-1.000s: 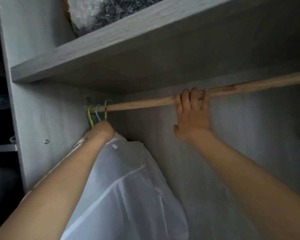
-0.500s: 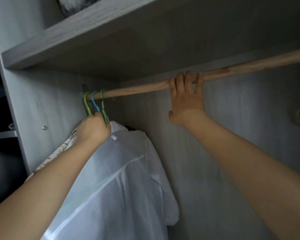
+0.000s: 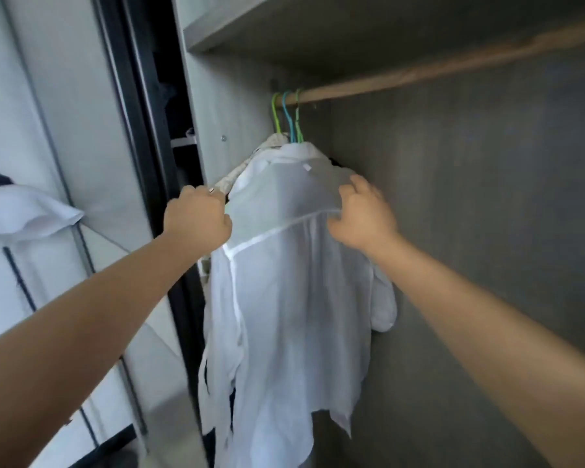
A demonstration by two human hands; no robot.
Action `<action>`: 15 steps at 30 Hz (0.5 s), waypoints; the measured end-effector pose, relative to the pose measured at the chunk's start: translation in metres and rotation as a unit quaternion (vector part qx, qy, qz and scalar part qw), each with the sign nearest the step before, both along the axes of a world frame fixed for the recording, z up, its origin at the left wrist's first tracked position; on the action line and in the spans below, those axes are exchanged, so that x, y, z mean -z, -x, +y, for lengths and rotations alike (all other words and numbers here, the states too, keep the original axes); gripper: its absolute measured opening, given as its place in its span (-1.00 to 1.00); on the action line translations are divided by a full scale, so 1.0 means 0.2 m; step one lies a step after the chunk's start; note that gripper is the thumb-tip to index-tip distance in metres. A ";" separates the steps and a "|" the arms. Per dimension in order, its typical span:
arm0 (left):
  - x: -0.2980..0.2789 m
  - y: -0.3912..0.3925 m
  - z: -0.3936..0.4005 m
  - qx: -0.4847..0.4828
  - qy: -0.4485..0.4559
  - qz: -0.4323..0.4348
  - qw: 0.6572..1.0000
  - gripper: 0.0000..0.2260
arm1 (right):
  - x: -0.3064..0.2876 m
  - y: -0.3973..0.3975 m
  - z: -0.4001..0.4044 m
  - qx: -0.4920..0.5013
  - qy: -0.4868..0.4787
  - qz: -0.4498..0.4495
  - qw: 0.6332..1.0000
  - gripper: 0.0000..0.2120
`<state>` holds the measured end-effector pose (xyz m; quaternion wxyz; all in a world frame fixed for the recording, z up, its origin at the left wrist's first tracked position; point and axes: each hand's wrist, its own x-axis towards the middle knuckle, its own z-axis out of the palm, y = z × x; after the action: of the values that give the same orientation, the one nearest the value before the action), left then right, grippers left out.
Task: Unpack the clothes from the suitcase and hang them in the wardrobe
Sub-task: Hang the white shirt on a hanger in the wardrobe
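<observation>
A sheer white shirt (image 3: 294, 298) hangs from a green hanger (image 3: 298, 119) on the wooden rail (image 3: 419, 74) at the wardrobe's left end. Beside it hang a blue hanger (image 3: 288, 116) and a lime hanger (image 3: 275, 113), with a cream patterned garment (image 3: 240, 170) partly hidden behind the shirt. My left hand (image 3: 196, 219) grips the shirt's left shoulder with curled fingers. My right hand (image 3: 362, 216) holds the right shoulder, fingers bent over the fabric.
The wardrobe shelf (image 3: 284, 25) runs above the rail. A grey back wall (image 3: 470, 231) lies behind the shirt, and the rail is bare to the right. A dark-framed sliding door (image 3: 142, 163) stands at left, with white cloth (image 3: 24, 211) at the far left.
My right hand let go of the rail and dropped to the shirt's right shoulder. My left hand left the hanger hooks and moved down to the left shoulder. The camera pulled back and lower.
</observation>
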<state>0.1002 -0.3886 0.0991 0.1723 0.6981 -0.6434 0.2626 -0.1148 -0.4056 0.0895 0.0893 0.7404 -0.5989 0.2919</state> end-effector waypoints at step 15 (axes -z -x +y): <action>0.84 -0.93 1.48 -0.295 -0.196 0.089 0.931 -0.68 | 0.81 -1.27 1.03 -0.321 -0.150 0.135 0.925 -0.55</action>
<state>0.2867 -0.0929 -0.0688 0.0036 0.8971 -0.4288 0.1068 0.1383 -0.1991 -0.0716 -0.0414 0.9301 -0.3482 0.1092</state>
